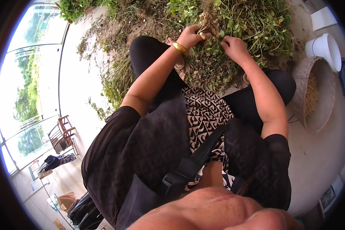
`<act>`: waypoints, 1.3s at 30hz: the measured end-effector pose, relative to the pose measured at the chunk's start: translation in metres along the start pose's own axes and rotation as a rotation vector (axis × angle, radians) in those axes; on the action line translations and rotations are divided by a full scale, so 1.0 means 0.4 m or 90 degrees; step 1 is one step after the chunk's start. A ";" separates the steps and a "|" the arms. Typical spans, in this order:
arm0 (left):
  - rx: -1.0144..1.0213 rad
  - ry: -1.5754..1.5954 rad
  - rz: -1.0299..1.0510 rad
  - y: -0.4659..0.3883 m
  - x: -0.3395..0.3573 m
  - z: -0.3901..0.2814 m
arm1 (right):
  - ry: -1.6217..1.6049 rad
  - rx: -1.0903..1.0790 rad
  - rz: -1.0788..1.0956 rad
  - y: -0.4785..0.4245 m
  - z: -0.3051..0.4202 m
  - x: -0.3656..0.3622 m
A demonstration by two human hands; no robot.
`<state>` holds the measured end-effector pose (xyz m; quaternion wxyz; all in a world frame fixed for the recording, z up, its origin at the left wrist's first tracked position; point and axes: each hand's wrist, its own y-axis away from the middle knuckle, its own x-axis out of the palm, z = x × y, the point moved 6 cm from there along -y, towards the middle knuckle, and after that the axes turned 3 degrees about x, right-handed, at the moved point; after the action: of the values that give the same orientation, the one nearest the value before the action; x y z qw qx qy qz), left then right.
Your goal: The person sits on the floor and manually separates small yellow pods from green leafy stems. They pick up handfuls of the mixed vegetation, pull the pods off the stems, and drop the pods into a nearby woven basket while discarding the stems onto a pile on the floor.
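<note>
At the top centre, my left hand (191, 36), with a gold bangle at the wrist, grips a bunch of peanut roots with pods (205, 24). A little to the right, my right hand (234, 49) has its thumb and fingertips together near the pods and stems; whether something thin is between them is too small to tell. Beneath and beyond both hands spreads a heap of green peanut plants (247, 21).
On the right stands a large woven basket (299, 86) with a pile of peanuts (311, 95) inside. Beside it is a white bucket (319, 47). Soil and dry leaves (118, 31) cover the floor at the upper left. A wooden chair (63, 129) is farther left.
</note>
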<state>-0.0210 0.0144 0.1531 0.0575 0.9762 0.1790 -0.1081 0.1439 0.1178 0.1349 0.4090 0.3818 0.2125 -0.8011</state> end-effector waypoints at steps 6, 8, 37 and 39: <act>-0.100 0.354 0.115 0.154 0.071 0.025 | -0.118 0.032 -0.029 0.096 0.032 -0.021; -0.146 0.399 0.128 0.166 0.062 0.029 | -0.190 0.006 0.047 0.131 0.067 0.025; 0.031 -0.179 -0.118 0.116 0.055 0.157 | -0.431 0.042 0.036 0.089 0.086 0.148; 0.013 -0.056 -0.091 0.113 0.066 0.203 | -0.449 0.042 0.097 0.090 0.082 0.168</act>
<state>0.0039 -0.0308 0.0715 0.0476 0.9558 0.2444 -0.1564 0.1338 0.0425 0.1014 0.5033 0.1096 0.0035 -0.8571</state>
